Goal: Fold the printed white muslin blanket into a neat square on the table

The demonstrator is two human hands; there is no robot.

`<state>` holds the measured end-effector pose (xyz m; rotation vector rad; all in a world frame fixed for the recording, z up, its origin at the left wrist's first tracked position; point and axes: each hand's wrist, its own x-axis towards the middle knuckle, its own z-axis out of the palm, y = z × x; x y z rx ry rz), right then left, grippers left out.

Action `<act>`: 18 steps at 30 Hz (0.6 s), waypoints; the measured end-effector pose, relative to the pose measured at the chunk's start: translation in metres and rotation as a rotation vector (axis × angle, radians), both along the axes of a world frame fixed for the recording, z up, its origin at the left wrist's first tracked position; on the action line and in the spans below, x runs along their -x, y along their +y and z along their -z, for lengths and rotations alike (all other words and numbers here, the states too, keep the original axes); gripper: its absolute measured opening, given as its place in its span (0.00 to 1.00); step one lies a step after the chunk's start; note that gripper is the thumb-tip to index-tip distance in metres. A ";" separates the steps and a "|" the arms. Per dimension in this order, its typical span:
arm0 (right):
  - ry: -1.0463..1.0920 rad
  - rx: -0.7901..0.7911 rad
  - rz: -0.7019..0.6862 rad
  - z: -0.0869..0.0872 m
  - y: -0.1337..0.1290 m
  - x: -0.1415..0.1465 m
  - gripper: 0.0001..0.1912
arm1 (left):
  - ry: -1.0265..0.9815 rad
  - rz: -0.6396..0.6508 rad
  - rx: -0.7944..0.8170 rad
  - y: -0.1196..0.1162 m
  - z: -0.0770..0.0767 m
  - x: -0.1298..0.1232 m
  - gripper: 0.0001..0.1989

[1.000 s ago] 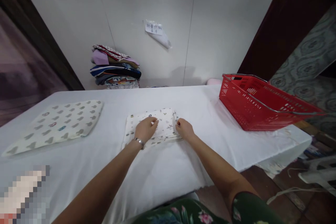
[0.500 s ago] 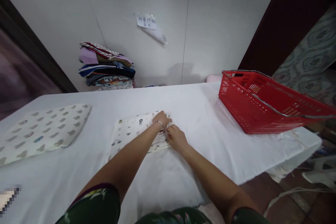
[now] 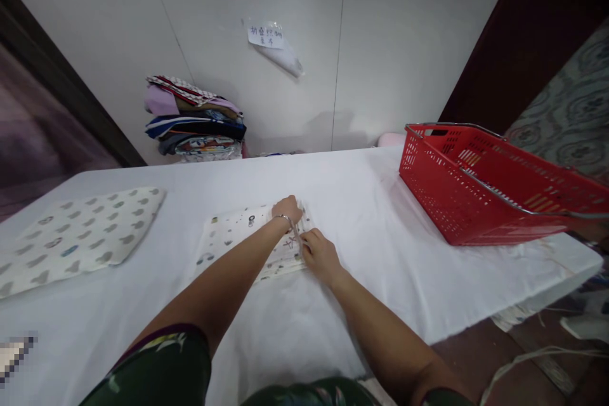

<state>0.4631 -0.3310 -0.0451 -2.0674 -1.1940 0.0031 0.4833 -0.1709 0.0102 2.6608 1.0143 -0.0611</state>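
Note:
A folded white cloth [image 3: 233, 235] with small printed figures lies flat on the white-covered table. My left hand [image 3: 288, 208], with a bracelet at the wrist, is at the cloth's far right corner, its fingers curled down onto the fabric. Those fingertips are partly hidden behind the hand itself. Closer to me, my right hand [image 3: 321, 255] pinches the right edge of the same cloth between thumb and fingers. Both hands are close together, and my left forearm covers part of the cloth's middle.
Another folded cloth [image 3: 90, 235], with grey printed shapes, lies at the left of the table [image 3: 361, 196]. A red plastic basket [image 3: 438, 193] with metal handles stands at the right. Beyond the table, a stack of folded fabrics [image 3: 195, 120] rises against the wall.
My left hand has shifted slightly up and to the left, away from my right hand, uncovering more of the cloth's right side. My right hand keeps its pinch at the edge.

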 end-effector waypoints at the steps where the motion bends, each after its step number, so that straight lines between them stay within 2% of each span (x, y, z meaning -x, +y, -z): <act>1: 0.016 -0.016 0.009 0.000 0.000 0.000 0.15 | -0.003 -0.001 0.000 0.000 0.000 -0.003 0.14; 7: 0.207 -0.090 0.119 0.000 0.001 -0.006 0.21 | -0.029 -0.057 0.068 0.004 0.007 -0.019 0.13; 12: 0.313 -0.022 0.197 -0.001 0.000 -0.011 0.21 | -0.084 -0.071 0.110 0.008 0.017 -0.020 0.13; 18: 0.359 0.048 0.221 -0.004 0.000 -0.012 0.22 | -0.160 -0.079 0.111 0.002 0.021 -0.020 0.15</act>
